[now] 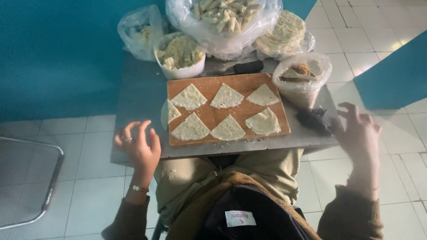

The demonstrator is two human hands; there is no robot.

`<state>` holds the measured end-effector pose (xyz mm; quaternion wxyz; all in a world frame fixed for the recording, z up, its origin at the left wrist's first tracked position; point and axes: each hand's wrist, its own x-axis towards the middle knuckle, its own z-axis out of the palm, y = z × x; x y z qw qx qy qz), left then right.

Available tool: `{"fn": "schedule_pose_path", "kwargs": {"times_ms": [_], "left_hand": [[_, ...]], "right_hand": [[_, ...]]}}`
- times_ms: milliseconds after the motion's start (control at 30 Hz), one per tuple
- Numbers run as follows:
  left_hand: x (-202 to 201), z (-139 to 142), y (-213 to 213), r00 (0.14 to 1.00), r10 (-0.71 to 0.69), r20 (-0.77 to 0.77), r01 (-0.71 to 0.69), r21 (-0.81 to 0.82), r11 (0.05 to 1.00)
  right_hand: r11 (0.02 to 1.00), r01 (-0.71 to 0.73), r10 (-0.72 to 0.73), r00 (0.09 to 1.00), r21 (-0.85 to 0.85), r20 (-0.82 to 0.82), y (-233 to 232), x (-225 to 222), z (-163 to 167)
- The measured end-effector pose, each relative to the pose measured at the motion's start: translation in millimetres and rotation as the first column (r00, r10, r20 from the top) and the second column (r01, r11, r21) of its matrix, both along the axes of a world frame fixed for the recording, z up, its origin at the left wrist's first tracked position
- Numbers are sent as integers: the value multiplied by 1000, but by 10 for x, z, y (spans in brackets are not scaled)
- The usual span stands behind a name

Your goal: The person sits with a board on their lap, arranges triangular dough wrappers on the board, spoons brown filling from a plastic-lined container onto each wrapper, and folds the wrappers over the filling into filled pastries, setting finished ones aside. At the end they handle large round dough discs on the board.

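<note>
Wooden and warm-toned, the cutting board sits square in front of you on the grey counter, and seven triangular dough wrappers lie spread across it without much overlap, likely so each can be picked up singly; one at the left edge hangs partly off the board. Your left hand hovers at the counter's near left corner with fingers loosely curled and apart, gripping nothing, closest to that overhanging triangle. Your right hand is blurred at the right edge, fingers spread and empty, just beside a dark crumpled thing that you cannot identify. Supplies are banked along the far side within reach: a white tub of pale filling, a clear bag of rolled pieces, a stack of round wrappers, a small bag at the far left and another bag holding something brown. Around you are white floor tiles, teal walls and a metal chair frame.
</note>
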<state>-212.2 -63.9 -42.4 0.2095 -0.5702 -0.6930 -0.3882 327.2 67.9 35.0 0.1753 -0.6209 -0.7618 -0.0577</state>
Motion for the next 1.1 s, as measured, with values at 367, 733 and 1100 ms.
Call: {"fn": "schedule_pose_path", "kwargs": {"times_ms": [367,733,1100], "left_hand": [[22,-27,-13,999,40,-19,-39,16,999],[19,-32,-15,998,53,-28,-53,16,998],[-8,-60,-9,999,28,-22,-28,21,999]], "right_hand": [[957,43,-39,999,287,-21,22,-253,-558],[986,-149,161,969,79,-187,502,-230,223],[977,-60,73,996,205,-53,548,-177,173]]}}
